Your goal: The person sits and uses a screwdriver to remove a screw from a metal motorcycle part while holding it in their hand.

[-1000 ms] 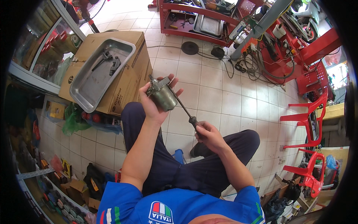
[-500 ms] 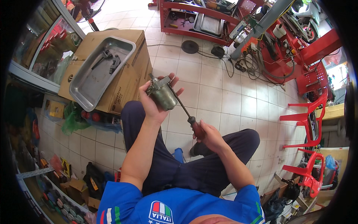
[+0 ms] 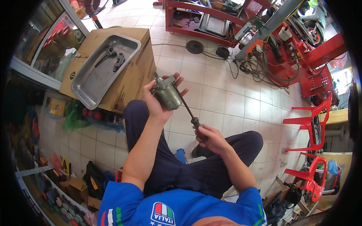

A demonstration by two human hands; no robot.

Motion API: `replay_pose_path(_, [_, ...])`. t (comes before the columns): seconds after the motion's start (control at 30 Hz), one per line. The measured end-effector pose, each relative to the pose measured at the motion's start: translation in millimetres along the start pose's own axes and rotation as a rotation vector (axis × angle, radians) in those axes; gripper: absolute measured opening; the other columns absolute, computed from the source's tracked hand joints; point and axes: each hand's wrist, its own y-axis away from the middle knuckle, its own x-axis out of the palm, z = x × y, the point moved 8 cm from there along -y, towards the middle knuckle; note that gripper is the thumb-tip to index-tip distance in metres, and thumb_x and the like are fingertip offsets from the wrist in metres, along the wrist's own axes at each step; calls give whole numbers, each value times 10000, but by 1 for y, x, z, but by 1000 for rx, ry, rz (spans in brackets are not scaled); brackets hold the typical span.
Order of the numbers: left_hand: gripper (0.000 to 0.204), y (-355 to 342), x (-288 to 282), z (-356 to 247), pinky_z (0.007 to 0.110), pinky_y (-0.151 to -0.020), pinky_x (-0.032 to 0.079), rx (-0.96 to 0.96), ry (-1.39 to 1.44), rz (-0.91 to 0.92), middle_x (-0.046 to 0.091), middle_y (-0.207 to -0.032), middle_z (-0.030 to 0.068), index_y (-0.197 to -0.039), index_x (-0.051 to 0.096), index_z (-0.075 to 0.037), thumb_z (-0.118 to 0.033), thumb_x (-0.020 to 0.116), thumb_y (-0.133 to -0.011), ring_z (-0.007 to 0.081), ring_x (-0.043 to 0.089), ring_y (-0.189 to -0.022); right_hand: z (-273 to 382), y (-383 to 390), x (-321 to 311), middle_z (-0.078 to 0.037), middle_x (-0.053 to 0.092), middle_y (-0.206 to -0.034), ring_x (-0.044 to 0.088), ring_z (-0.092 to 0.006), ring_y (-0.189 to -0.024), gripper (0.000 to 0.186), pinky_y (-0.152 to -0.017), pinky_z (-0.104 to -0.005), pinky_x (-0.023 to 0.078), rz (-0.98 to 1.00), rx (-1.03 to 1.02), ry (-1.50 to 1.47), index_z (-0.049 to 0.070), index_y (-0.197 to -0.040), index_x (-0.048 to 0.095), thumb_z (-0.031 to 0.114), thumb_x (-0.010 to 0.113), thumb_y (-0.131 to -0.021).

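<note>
A small starter motor (image 3: 168,96) with a dull metal cylinder body and a thin shaft at its upper end rests in my left hand (image 3: 154,103). The fingers of that hand wrap behind it, with their tips showing on the far side. My right hand (image 3: 213,138) is closed round the dark handle of a screwdriver (image 3: 187,109). Its long shaft slants up to the left, and its tip meets the motor's flange near my left fingers; the exact contact is hidden.
To the left, a metal tray (image 3: 85,88) holding dark parts sits on a cardboard box (image 3: 130,71). A red tool cart (image 3: 200,32) stands ahead. Cables (image 3: 256,71) and a black disc (image 3: 194,47) lie on the tiled floor. Red plastic chairs (image 3: 316,130) stand at right.
My right hand has shifted slightly on the screwdriver's handle, covering more of it. The motor stays in my left hand. The whole view has moved a little.
</note>
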Motion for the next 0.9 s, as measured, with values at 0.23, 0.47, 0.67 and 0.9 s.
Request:
replay_pose_path(0.23, [458,0,4,-1,606,-1045,442,14,-4,-16,586,-1337,172,-1158,619,-88,-437,422,-936,308,543,-1285,6,4,5,-31,539,-986,518,-132,-815,298,-651,-284,426,-5,-43,3,29,-1172,539,254,619,-994])
replay_pose_path(0.47, [453,0,4,1,606,-1044,440,7,-9,-7,590,-1339,162,-1154,623,-96,-439,423,-936,302,550,-1280,5,3,2,-44,547,-992,512,-147,-795,273,-671,-297,427,21,-87,45,34,-1138,536,242,620,-983])
replay_pose_path(0.67, [461,-1,3,-1,604,-1047,438,5,37,-4,593,-1338,159,-1155,626,-96,-445,419,-937,304,547,-1287,5,5,11,-28,536,-943,489,-126,-760,250,-647,-275,410,98,-19,-108,43,-1111,536,230,627,-972])
replay_pose_path(0.9, [460,-1,3,1,601,-1052,435,-4,19,-9,589,-1341,159,-1155,626,-95,-444,423,-935,306,544,-1289,8,3,3,-27,542,-996,465,-114,-740,325,-615,-251,375,77,-125,34,49,-1125,546,356,525,-1019])
